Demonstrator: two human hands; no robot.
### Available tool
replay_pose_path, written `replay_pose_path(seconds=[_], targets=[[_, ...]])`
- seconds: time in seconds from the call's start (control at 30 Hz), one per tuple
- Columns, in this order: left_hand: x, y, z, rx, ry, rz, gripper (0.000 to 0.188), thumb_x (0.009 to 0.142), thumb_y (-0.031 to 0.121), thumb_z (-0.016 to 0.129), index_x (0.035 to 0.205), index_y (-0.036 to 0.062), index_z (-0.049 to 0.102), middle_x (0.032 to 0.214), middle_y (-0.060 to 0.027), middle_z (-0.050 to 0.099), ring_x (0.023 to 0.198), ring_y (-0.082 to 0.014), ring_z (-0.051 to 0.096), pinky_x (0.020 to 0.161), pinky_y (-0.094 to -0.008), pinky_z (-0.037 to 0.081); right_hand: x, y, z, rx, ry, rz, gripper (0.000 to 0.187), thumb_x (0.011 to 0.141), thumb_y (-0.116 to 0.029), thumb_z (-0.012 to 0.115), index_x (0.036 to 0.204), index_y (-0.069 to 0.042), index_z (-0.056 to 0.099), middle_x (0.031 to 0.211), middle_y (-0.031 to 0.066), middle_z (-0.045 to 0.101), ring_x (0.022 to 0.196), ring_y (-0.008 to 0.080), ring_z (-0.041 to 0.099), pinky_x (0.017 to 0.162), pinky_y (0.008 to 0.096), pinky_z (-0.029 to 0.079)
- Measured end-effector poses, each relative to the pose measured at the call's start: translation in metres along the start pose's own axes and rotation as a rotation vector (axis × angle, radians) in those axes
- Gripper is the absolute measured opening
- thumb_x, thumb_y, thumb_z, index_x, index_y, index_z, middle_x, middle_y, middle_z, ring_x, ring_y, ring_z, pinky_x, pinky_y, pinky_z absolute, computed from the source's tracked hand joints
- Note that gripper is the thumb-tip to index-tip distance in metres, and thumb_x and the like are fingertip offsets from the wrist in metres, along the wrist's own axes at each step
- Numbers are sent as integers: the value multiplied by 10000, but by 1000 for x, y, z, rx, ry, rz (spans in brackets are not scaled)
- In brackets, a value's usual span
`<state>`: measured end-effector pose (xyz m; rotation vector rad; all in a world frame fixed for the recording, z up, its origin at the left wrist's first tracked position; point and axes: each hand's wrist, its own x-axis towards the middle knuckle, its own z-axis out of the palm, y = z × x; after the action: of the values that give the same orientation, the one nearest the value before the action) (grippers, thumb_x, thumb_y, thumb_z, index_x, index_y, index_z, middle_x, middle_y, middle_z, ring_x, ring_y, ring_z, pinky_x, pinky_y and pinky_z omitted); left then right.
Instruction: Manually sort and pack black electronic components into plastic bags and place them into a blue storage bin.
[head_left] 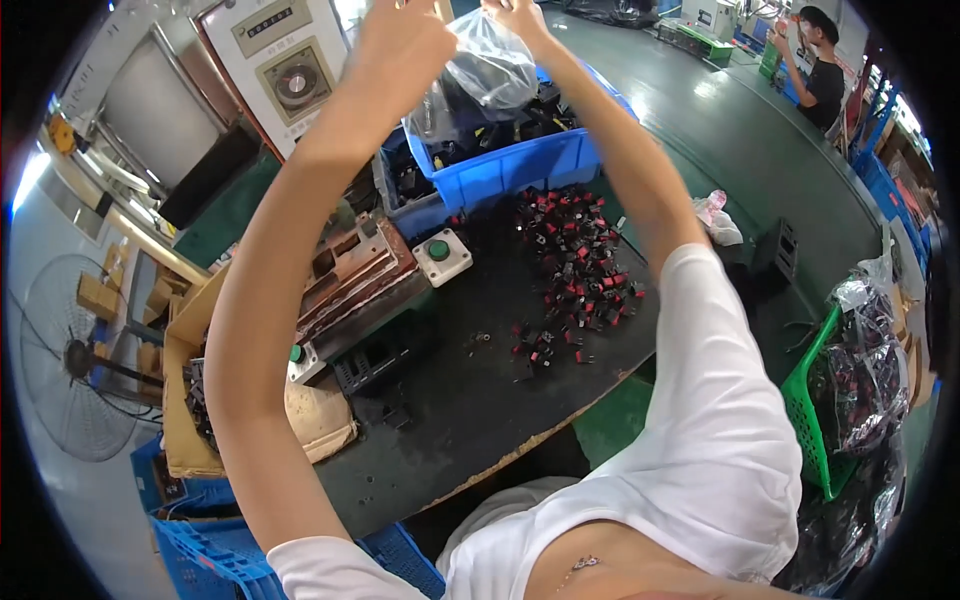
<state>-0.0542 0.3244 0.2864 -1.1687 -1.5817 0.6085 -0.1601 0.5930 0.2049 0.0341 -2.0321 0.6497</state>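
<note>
The fingers of the right hand (pixel 516 16) are closed on a clear plastic bag (pixel 497 68), above the blue bin (pixel 520 178), well apart from the bench (pixel 440 440)'s near edge. Left hand (pixel 412 45) is curled; its grip I cannot tell.

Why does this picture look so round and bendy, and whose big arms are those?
It comes from a wide fisheye camera worn on a person's head, looking down, so straight edges curve. There's no robot: those arms belong to the person wearing it. Up at the top, the right hand holds a clear plastic bag above a blue bin of dark parts. The left hand is beside the bag, but I can't tell whether it grips it. On the dark table lies a pile of small red-and-black parts, near a white box with a green button.
</note>
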Motion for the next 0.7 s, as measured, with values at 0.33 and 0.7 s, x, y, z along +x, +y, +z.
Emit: replay_pose_path(seconds=[0.33, 0.7], targets=[[0, 6, -16, -64, 4, 51, 103, 698, 186, 587, 651, 133, 661, 671, -43, 595, 818, -216, 538, 710, -406, 384, -19, -4, -15, -431, 692, -193, 280, 793, -224, 504, 596, -30, 545, 637, 209, 541, 637, 389, 531, 564, 453, 393], [-50, 33, -3, -342, -127, -36, 83, 724, 13, 537, 802, 30, 560, 925, -64, 566, 922, -186, 562, 664, -327, 521, -27, -5, 4, -146, 231, 33, 330, 806, -363, 534, 700, -69, 638, 646, 149, 592, 631, 351, 583, 560, 410, 444]])
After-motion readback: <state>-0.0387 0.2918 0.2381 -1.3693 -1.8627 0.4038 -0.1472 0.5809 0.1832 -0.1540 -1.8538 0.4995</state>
